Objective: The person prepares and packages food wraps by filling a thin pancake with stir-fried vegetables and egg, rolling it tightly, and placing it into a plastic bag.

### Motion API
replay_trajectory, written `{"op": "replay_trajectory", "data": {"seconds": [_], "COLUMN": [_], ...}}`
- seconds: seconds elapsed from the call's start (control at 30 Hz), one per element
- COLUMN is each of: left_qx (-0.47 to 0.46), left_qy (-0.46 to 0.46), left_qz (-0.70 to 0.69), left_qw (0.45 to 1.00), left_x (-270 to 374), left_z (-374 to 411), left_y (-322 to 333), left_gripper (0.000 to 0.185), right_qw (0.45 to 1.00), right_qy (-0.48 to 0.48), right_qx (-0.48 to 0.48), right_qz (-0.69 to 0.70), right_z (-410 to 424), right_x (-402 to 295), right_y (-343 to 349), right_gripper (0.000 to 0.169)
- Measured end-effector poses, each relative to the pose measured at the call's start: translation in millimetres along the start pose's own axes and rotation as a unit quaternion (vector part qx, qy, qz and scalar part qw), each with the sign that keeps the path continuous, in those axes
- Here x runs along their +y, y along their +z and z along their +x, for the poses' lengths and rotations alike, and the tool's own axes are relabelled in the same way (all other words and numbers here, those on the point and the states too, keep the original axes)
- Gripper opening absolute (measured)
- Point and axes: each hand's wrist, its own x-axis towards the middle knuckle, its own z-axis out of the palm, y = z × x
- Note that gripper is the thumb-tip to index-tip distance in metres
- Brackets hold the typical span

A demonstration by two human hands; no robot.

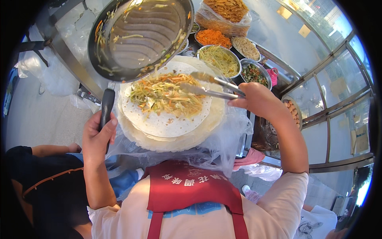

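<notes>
My left hand [100, 131] grips the black handle of a frying pan [140, 38], which hangs tilted over the far edge of a stack of flatbreads [176, 143]. Shreds of vegetable cling to the pan's inside. Cooked shredded vegetables [170, 94] lie heaped on the top flatbread [167, 127], a pale round with brown spots. In my right hand [258, 98] is a pair of metal tongs [215, 86]. Their tips are apart and reach over the right side of the heap; whether they touch it I cannot tell.
Beyond the stack stand bowls of shredded carrot [213, 38], pale green shreds [219, 59], and chopped greens [253, 73]. A bag of fried crisps [226, 15] is behind them. Eggs [292, 112] sit at the right by the glass panels. Another person [50, 185] is at the lower left.
</notes>
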Motion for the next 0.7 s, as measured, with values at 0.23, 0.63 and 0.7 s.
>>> {"op": "replay_trajectory", "data": {"seconds": [0.23, 0.63, 0.7], "left_qx": [0.025, 0.101, 0.094], "left_qy": [-0.067, -0.136, -0.150], "left_qz": [0.047, 0.101, 0.103], "left_qw": [0.996, 0.980, 0.979], "left_x": [16, 35, 38], "left_z": [-18, -14, -10], "left_y": [37, 113, 122], "left_gripper": [0.013, 0.017, 0.017], "right_qw": [0.994, 0.991, 0.984], "right_qy": [0.049, -0.122, -0.169], "right_qx": [0.094, 0.015, 0.045], "right_qz": [-0.032, -0.046, -0.039], "right_z": [92, 223, 217], "right_x": [104, 160, 175], "right_y": [-24, 26, 27], "right_gripper": [0.052, 0.050, 0.049]}}
